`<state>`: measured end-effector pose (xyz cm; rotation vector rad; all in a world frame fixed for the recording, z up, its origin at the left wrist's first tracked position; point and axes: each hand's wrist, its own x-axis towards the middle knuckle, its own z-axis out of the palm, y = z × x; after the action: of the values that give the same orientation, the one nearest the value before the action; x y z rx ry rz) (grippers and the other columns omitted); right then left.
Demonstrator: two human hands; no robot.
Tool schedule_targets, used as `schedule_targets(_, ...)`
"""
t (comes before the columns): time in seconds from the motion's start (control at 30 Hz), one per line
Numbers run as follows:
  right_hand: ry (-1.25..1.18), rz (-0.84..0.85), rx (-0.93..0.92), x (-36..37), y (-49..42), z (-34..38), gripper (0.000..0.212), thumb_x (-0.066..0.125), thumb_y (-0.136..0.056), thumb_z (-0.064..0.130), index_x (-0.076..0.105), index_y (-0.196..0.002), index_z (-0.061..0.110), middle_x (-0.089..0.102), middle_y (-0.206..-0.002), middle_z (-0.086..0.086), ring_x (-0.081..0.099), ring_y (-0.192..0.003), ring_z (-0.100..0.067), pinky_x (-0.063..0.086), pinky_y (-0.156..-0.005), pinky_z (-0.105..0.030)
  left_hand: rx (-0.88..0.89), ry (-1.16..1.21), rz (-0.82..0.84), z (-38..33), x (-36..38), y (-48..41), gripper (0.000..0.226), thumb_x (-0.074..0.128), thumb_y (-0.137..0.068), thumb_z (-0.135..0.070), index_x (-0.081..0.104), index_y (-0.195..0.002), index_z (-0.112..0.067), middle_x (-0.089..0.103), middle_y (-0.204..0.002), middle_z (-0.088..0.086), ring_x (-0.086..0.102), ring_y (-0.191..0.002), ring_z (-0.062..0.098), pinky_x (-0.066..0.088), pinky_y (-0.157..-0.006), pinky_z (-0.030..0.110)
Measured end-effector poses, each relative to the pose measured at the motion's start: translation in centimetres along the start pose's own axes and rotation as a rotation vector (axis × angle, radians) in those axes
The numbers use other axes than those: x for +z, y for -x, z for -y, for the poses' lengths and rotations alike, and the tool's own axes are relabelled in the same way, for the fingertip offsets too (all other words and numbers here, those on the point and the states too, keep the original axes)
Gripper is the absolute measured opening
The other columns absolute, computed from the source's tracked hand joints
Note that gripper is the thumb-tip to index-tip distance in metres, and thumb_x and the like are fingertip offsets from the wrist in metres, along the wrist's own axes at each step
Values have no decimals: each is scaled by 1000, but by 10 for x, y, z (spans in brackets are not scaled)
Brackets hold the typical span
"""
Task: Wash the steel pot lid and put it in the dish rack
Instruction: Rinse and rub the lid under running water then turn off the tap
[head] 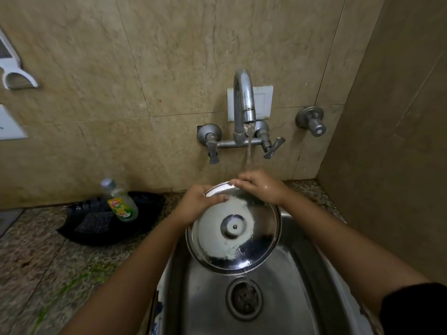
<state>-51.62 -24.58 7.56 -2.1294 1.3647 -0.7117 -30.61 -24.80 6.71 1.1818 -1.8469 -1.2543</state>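
Observation:
A round steel pot lid (233,240) with a small centre knob is held tilted over the steel sink (287,298), its inner face toward me. My left hand (196,205) grips its upper left rim, thumb on the face. My right hand (260,187) lies over the top rim, wet, fingers curled on the edge. Water runs from the curved wall tap (243,102) down onto my right hand and the lid's top. No dish rack is in view.
A black tray (145,218) on the speckled counter at left holds a dish soap bottle (121,201) and a dark scrub pad (94,222). Sink drain (244,297) lies below the lid. A second valve (312,120) sticks out of the wall at right; a side wall closes the right.

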Motion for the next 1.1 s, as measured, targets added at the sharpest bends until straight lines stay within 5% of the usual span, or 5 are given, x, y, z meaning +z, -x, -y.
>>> schedule_targets(0.27,451,55,-240,-3,-11,24,39,41,-97,47,62,-78,19,56,-67,6,51,-61,-10,43,-61,-34,57,5,27,-11,9,1,24,73,-81,-15,73,-99,0,74,-96,20,70,-89,30,54,-81,42)
schedule_targets(0.5,24,-119,-50,-18,15,-17,39,35,-94,58,57,-70,37,62,-71,7,60,-70,-12,49,-72,-36,-15,235,-212,5,-4,16,8,71,-82,-17,74,-84,-10,76,-74,7,73,-70,21,58,-67,33)
schedule_targets(0.73,397,43,-203,-1,-9,32,34,41,-95,51,48,-76,23,51,-67,8,49,-61,-10,40,-58,-33,94,-11,-64,-12,10,5,17,73,-81,-14,75,-95,-5,75,-90,18,71,-84,28,54,-75,43)
schedule_targets(0.97,-343,-306,200,5,26,-21,32,43,-99,34,62,-93,9,62,-84,0,59,-77,-8,46,-74,-30,-38,393,-431,17,17,24,6,71,-82,-13,75,-86,-10,75,-82,8,68,-77,18,55,-74,34)
schedule_targets(1.1,-409,-417,185,22,32,-28,28,45,-99,28,59,-82,11,57,-77,2,54,-69,-5,43,-69,-24,-27,319,-297,19,17,26,8,69,-83,-8,73,-90,-8,76,-80,1,71,-75,12,56,-71,28)
